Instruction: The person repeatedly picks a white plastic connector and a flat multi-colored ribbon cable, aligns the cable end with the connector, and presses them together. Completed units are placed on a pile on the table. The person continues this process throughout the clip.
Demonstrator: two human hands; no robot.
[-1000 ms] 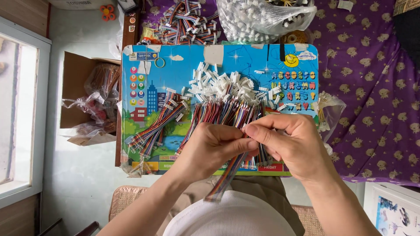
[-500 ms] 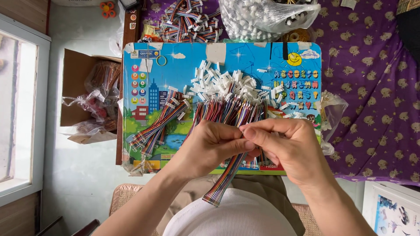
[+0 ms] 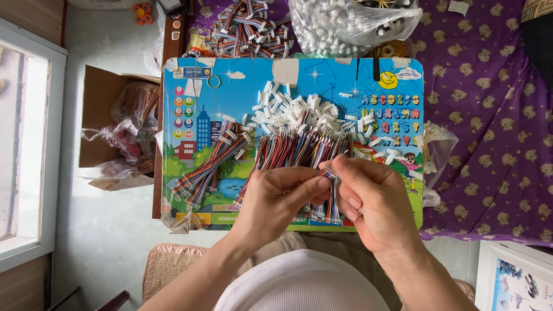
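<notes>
Head view looks straight down on your 2 hands, which meet over the near edge of a colourful children's board (image 3: 242, 86) lying across your lap. Your left hand (image 3: 279, 198) and right hand (image 3: 371, 198) are brought together, fingertips pinching the end of 1 multicoloured ribbon cable (image 3: 328, 171) between them — both are closed on it, with the cable's striped end showing just above your thumbs and the rest hidden behind your fingers.

Directly beyond your hands lies a fanned row of ribbon cables (image 3: 299, 147), their white connectors (image 3: 294, 109) heaped together toward the board's middle. To your left, a smaller bundle of cables (image 3: 210, 164) lies slanted on the board, well apart from your hands.

Past the board's far edge sit a pile of finished cables (image 3: 245, 26) and a clear plastic bag of white connectors (image 3: 351, 23) — both on a purple patterned cloth (image 3: 489, 115). An open cardboard box (image 3: 112, 135) stands on the floor at the left.
</notes>
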